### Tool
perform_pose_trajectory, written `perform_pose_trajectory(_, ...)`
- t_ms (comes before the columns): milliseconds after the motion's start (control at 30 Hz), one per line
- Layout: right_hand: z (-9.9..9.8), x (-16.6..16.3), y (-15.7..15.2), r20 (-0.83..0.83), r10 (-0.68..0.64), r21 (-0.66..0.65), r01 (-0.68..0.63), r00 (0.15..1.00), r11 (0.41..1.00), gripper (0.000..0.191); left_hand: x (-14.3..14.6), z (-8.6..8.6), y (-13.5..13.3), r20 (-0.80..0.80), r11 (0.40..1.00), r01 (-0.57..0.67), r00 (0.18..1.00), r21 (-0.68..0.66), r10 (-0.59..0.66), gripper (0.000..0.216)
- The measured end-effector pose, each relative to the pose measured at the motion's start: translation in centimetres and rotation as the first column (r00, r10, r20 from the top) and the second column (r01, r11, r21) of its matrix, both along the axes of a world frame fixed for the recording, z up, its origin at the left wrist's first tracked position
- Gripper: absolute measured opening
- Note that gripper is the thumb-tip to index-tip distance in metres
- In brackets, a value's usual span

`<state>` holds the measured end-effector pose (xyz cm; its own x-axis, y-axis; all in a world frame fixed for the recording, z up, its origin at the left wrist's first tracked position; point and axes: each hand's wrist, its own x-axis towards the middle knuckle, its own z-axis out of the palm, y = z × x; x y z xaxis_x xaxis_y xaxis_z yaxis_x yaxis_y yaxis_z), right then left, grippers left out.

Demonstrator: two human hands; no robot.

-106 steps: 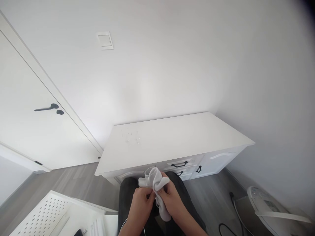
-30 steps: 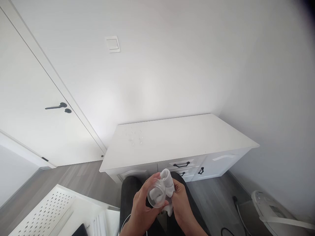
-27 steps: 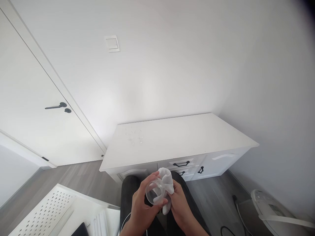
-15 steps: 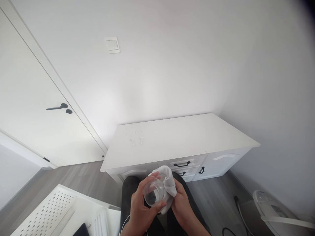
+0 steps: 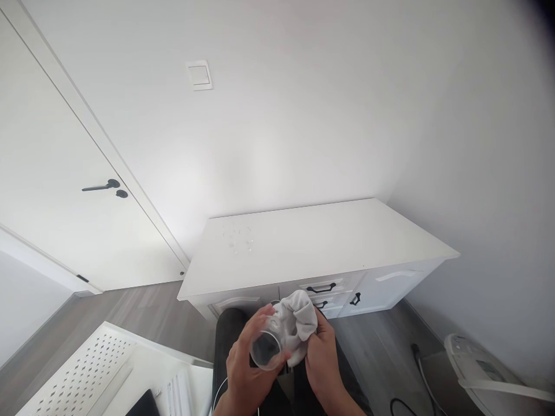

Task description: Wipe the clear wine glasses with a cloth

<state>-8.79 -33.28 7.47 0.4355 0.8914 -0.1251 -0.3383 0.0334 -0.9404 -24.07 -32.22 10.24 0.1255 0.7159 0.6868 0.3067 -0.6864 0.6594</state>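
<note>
My left hand [image 5: 249, 355] is wrapped around a clear drinking glass [image 5: 266, 348], its round end tilted toward me. A light grey cloth [image 5: 299, 315] is bunched against the glass's right side. My right hand [image 5: 321, 349] grips that cloth, with the fingertips partly hidden behind it. Both hands are above my lap, in front of the white cabinet [image 5: 312, 242]. Several clear glasses [image 5: 237, 240], hard to make out, stand on the cabinet top toward its left end.
At lower left is a white perforated panel [image 5: 82, 370] beside a dark flat object [image 5: 145, 404]. A grey appliance [image 5: 485, 370] and a black cable [image 5: 401, 404] are on the floor at right. A white door with a black handle [image 5: 102, 186] is at left.
The cloth has shifted slightly right and is bunched differently beside the glass. My right hand has moved a little right with it, and the glass has tilted slightly in my left hand.
</note>
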Motion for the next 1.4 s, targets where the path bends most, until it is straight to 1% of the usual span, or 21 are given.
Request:
perform_pose_trajectory(67,-0.1,0.3,0.3,0.022,0.012,-0.003,-0.012,1.000,1.000,0.036,0.0,0.3,0.3,0.056,0.989,0.022,0.998,-0.145,-0.014,0.061)
perform_pose_trajectory(100,-0.1,0.4,0.4,0.019,0.059,0.003,-0.059,0.998,0.998,0.037,-0.1,0.5,0.5,0.066,0.974,0.063,0.997,-0.219,-0.050,0.058)
perform_pose_trajectory(167,0.0,0.4,0.4,-0.052,0.222,0.020,-0.221,0.974,0.975,0.041,-0.2,0.9,0.8,0.079,0.943,0.114,0.992,-0.311,-0.094,0.054)
perform_pose_trajectory(233,0.2,0.2,0.0,-0.185,0.395,0.061,-0.391,0.900,0.918,0.047,-0.4,0.9,1.0,0.088,0.941,0.085,0.994,-0.326,-0.059,0.052)
perform_pose_trajectory(300,0.6,0.0,-0.3,-0.336,0.485,0.120,-0.474,0.807,0.872,0.050,-0.5,0.5,0.9,0.093,0.954,0.040,0.996,-0.298,-0.013,0.054)
perform_pose_trajectory(333,0.8,-0.1,-0.4,-0.395,0.496,0.141,-0.482,0.774,0.865,0.050,-0.5,0.3,0.8,0.087,0.959,0.042,0.996,-0.279,-0.018,0.056)
perform_pose_trajectory(400,1.2,-0.4,-0.4,-0.458,0.442,0.129,-0.434,0.772,0.892,0.049,-0.5,-0.3,0.5,0.064,0.972,0.069,0.996,-0.225,-0.056,0.063)
perform_pose_trajectory(500,1.2,-0.7,-0.2,-0.372,0.341,0.060,-0.344,0.863,0.937,0.039,-0.5,-1.1,-0.1,-0.013,0.988,0.093,0.995,-0.127,-0.095,0.068)
perform_pose_trajectory(633,0.3,0.2,0.4,-0.220,0.376,0.020,-0.381,0.900,0.924,0.040,-0.9,-1.1,-0.2,-0.104,0.998,0.061,0.993,-0.024,-0.063,0.070)
perform_pose_trajectory(700,-0.6,1.3,0.7,-0.135,0.327,-0.039,-0.335,0.935,0.942,0.029,-1.2,-0.8,0.0,-0.104,0.998,0.060,0.993,0.004,-0.059,0.068)
perform_pose_trajectory(767,-1.4,2.5,1.0,-0.028,0.240,-0.056,-0.241,0.970,0.969,0.012,-1.3,-0.5,0.3,-0.117,0.998,0.048,0.992,-0.034,-0.052,0.064)
perform_pose_trajectory(800,-1.6,2.9,1.0,0.044,0.227,-0.041,-0.225,0.973,0.973,0.008,-1.2,-0.4,0.5,-0.138,0.996,0.025,0.990,-0.086,-0.037,0.062)
perform_pose_trajectory(833,-1.7,3.3,1.0,0.135,0.241,-0.017,-0.241,0.961,0.970,0.012,-1.1,-0.4,0.7,-0.168,0.988,-0.011,0.986,-0.152,-0.015,0.060)
perform_pose_trajectory(900,-1.7,3.4,0.8,0.357,0.301,0.001,-0.323,0.884,0.947,0.018,-0.7,-0.6,1.1,-0.215,0.954,-0.090,0.976,-0.285,0.028,0.056)
perform_pose_trajectory(933,-1.7,3.2,0.7,0.469,0.335,-0.021,-0.368,0.818,0.929,0.021,-0.5,-0.9,1.3,-0.216,0.932,-0.121,0.975,-0.341,0.047,0.055)
perform_pose_trajectory(1000,-1.6,2.5,0.3,0.660,0.371,-0.090,-0.422,0.653,0.902,0.025,-0.2,-1.5,1.6,-0.183,0.891,-0.157,0.979,-0.425,0.086,0.053)
perform_pose_trajectory(1100,-1.9,1.4,-0.2,0.852,0.386,-0.179,-0.496,0.354,0.850,0.027,0.1,-2.2,2.0,-0.131,0.844,-0.186,0.982,-0.503,0.138,0.052)
perform_pose_trajectory(1167,-2.4,0.9,-0.2,0.910,0.368,-0.225,-0.522,0.189,0.823,0.039,0.2,-2.3,2.3,-0.118,0.830,-0.176,0.984,-0.529,0.134,0.051)
perform_pose_trajectory(1233,-2.9,0.5,0.1,0.929,0.366,-0.279,-0.531,0.063,0.800,0.045,0.5,-2.3,2.6,-0.100,0.834,-0.124,0.992,-0.538,0.083,0.049)
perform_pose_trajectory(1333,-3.5,0.2,1.5,0.921,0.383,-0.369,-0.484,-0.074,0.793,0.048,1.4,-2.4,3.7,-0.091,0.859,-0.050,0.996,-0.509,0.004,0.046)
perform_pose_trajectory(1400,-3.8,0.4,2.9,0.899,0.412,-0.436,-0.411,-0.152,0.801,0.048,2.2,-2.5,4.8,-0.091,0.879,-0.029,0.996,-0.475,-0.016,0.045)
